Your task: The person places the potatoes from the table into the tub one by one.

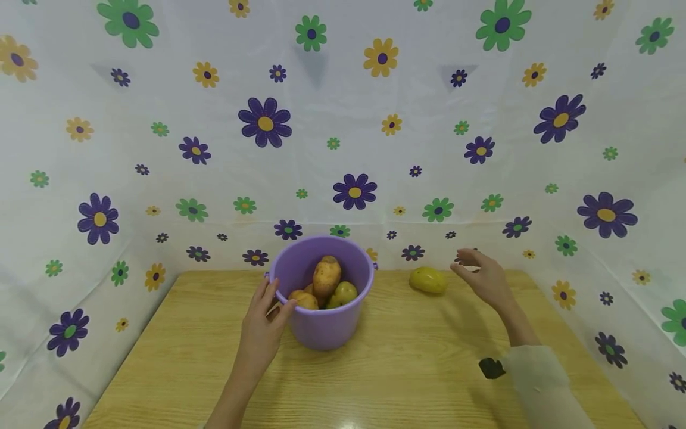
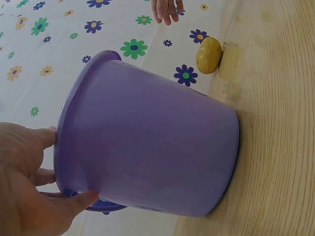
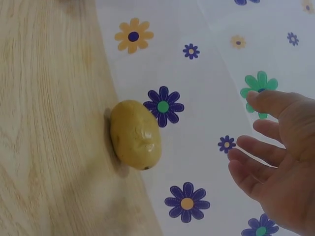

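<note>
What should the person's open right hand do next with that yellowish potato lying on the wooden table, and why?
Probably reach a little further left and close the fingers round the yellowish potato. The right hand hovers open just beside it, not touching, while the left hand grips the rim of the purple plastic bucket, which already holds similar potatoes.

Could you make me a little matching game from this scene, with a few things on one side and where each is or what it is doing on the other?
Things:
1. purple bucket
2. loose potato
3. left hand
4. right hand

States:
A. open in the air, holding nothing
B. lying alone at the far edge of the wooden table
C. holds several potatoes inside
D. grips a rim

Pairs: 1-C, 2-B, 3-D, 4-A
</note>
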Tool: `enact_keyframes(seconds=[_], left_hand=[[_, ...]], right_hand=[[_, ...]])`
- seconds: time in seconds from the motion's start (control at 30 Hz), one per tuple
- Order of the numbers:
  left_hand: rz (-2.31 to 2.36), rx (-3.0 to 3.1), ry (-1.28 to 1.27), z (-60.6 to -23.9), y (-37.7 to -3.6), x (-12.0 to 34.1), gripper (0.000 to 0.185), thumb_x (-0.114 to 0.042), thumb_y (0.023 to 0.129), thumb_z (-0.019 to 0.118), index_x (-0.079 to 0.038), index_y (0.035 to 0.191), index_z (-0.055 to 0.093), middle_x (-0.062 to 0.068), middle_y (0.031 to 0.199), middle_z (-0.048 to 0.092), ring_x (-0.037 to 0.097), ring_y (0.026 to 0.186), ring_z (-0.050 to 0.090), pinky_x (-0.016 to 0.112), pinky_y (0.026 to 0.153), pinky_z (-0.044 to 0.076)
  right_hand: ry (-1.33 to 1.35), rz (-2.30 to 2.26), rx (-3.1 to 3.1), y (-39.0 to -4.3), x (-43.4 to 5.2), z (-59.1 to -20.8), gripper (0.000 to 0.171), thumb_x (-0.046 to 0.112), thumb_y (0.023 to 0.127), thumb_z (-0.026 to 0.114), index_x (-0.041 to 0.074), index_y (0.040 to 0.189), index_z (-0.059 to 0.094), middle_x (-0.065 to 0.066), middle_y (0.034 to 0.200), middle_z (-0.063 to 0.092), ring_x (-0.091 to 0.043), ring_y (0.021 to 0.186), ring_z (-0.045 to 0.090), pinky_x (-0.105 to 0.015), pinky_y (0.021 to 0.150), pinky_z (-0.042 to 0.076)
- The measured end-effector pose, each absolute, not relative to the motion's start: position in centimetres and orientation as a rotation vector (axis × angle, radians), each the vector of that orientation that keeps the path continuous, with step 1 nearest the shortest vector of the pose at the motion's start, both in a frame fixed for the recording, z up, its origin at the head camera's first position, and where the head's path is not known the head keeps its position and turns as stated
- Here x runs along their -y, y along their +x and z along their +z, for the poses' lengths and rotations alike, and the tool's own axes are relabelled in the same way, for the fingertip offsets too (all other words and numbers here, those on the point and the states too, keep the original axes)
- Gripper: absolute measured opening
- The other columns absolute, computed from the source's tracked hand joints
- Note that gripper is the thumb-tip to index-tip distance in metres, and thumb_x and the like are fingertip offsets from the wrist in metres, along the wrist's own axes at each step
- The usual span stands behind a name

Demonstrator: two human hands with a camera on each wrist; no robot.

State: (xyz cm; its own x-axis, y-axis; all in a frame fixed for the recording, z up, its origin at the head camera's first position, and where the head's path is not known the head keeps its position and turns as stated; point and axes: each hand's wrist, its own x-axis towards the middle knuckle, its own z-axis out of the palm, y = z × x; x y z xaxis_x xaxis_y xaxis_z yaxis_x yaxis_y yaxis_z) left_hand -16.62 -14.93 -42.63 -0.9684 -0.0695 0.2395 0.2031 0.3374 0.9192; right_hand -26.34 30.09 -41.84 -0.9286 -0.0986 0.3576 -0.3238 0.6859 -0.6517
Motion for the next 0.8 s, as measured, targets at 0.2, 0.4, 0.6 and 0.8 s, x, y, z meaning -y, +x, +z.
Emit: enact_keyframes(seconds=[0.2,0.4,0.6,0.8], left_hand=[[-1.67,2.374,-0.115,-42.6,-16.6,14.9,0.068,-0.025,0.104,0.066,0.003,0.158,0.036,0.016,0.17,0.017,0.038,0.144,0.042,0.039,0.114,0.045],[-1.671,2.363,-0.124,-42.7,-16.6,15.0,0.068,-0.026,0.103,0.066,0.003,0.157,0.036,0.016,0.17,0.018,0.038,0.144,0.043,0.039,0.114,0.045],[-1.674,2.358,-0.124,-42.8,-16.6,15.0,0.069,-0.027,0.104,0.066,0.003,0.157,0.036,0.016,0.17,0.018,0.037,0.144,0.044,0.038,0.114,0.045],[-1.672,2.359,-0.114,-42.7,-16.6,14.9,0.067,-0.025,0.104,0.066,0.002,0.158,0.036,0.016,0.17,0.018,0.037,0.144,0.044,0.038,0.114,0.045]], right_hand=[[0.313,1.096,2.616,-26.5,-30.9,-42.3,0.05,0.021,0.104,0.066,-0.012,0.139,0.054,-0.034,0.134,0.06,-0.048,0.12,0.059,-0.061,0.1,0.053],[0.28,1.1,2.645,-26.6,-31.1,-42.5,0.052,0.025,0.104,0.065,-0.011,0.141,0.053,-0.034,0.134,0.06,-0.05,0.121,0.058,-0.063,0.097,0.055],[0.258,1.104,2.679,-26.9,-31.0,-43.0,0.055,0.026,0.105,0.065,-0.011,0.143,0.051,-0.034,0.136,0.058,-0.05,0.123,0.056,-0.064,0.096,0.055],[0.258,1.143,2.692,-27.4,-30.9,-44.2,0.053,0.022,0.103,0.067,-0.011,0.141,0.052,-0.034,0.138,0.057,-0.05,0.121,0.058,-0.06,0.092,0.059]])
